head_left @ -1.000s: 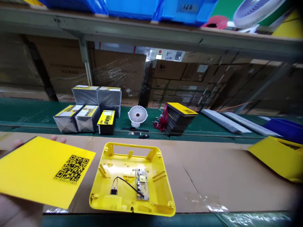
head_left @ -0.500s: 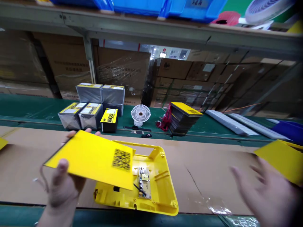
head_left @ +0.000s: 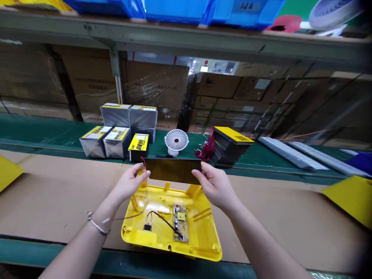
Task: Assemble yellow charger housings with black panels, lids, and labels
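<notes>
Both hands hold a thin panel (head_left: 173, 170) by its two ends, its dark side facing me. My left hand (head_left: 135, 178) pinches the left end, where a red wire comes off. My right hand (head_left: 212, 182) grips the right end between thumb and fingers. The panel is tilted up over the far edge of a yellow plastic housing (head_left: 203, 236), and I cannot tell whether it touches. Inside the housing sits a circuit board (head_left: 180, 223), joined by dark wires to a black socket (head_left: 147, 227) at the near left. A thin reddish wire hangs by my left wrist.
Behind the housing stand a small white fan (head_left: 176, 140), a stack of yellow-topped panels (head_left: 232, 147) with red wires, and several wrapped bundles (head_left: 92, 142). Yellow pieces lie at left (head_left: 8, 172) and right (head_left: 350, 197). A shelf (head_left: 186, 37) with blue bins runs overhead.
The panel has turned from its yellow QR-code face to its dark side and moved to the housing's far edge. My right hand has come in from the right and taken hold of it.
</notes>
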A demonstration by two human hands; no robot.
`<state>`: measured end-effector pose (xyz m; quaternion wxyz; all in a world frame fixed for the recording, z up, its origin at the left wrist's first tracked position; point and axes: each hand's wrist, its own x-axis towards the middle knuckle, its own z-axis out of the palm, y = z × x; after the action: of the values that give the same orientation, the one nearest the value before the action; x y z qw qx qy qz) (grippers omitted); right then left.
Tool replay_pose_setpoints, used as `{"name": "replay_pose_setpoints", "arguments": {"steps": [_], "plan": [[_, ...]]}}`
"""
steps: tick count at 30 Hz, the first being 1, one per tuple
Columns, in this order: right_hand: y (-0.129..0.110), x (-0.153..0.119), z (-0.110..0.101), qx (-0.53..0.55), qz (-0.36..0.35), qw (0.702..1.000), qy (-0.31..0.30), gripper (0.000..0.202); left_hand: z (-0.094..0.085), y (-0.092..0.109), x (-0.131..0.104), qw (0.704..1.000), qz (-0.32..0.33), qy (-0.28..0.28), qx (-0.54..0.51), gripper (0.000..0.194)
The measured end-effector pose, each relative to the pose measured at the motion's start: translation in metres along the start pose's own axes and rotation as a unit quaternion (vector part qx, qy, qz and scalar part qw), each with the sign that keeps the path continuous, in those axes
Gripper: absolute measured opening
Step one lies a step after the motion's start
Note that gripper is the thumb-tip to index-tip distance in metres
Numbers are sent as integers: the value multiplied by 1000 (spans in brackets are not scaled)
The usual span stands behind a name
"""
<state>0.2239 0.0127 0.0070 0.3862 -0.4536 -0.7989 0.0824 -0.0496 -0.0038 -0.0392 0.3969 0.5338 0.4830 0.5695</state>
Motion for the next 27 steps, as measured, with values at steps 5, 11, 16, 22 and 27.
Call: {"name": "replay_pose_setpoints", "arguments": {"steps": [5, 11, 16, 22, 27], "plan": [[7, 4, 13, -2, 26, 999, -43, 26, 9, -19, 7, 998, 44, 2, 46, 30], [22, 9, -7, -55, 70, 982, -167, 22, 9, -13, 2, 990, 77, -10, 118, 21], [25, 14, -12, -102, 89, 971, -196, 26, 11, -3, -4, 977, 84, 3, 198, 20], [27, 7, -8, -109, 111, 973, -173, 25, 9, 0, -4, 964, 91, -12, 250, 20], [-2, -3, 7, -234, -166, 958, -16, 64, 18, -2, -6, 951, 103, -7, 292, 17]]}}
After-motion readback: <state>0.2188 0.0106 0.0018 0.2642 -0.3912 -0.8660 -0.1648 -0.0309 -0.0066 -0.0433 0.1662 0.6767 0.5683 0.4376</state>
